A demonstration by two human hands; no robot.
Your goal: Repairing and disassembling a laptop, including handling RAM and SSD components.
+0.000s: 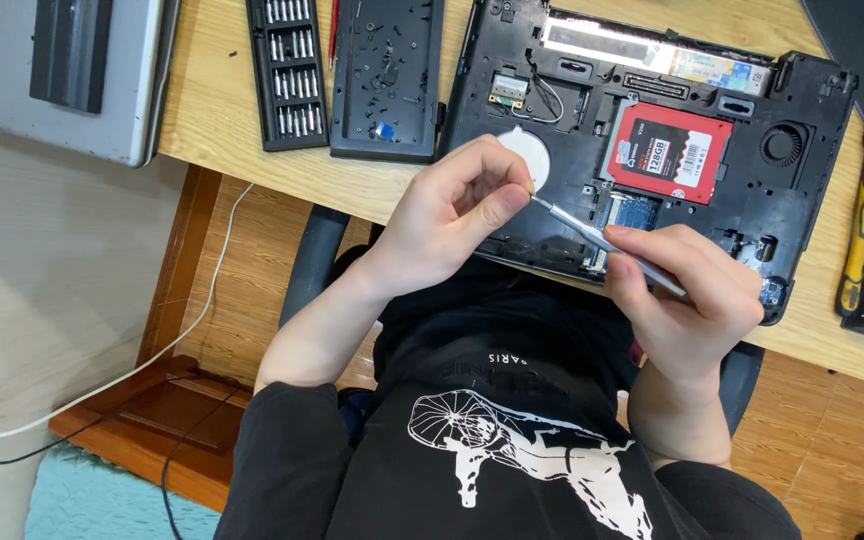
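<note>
Right hand (687,295) grips the screwdriver (602,240) handle — slim, stiff, likely slippery; left fingers (497,205) pinch its tip at 10 o'clock — above the laptop (802,90).

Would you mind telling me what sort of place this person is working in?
Probably a home desk used for electronics repair: an opened laptop lies on a wooden desk, beside a screwdriver bit set, and both hands hold a slim screwdriver.
</note>
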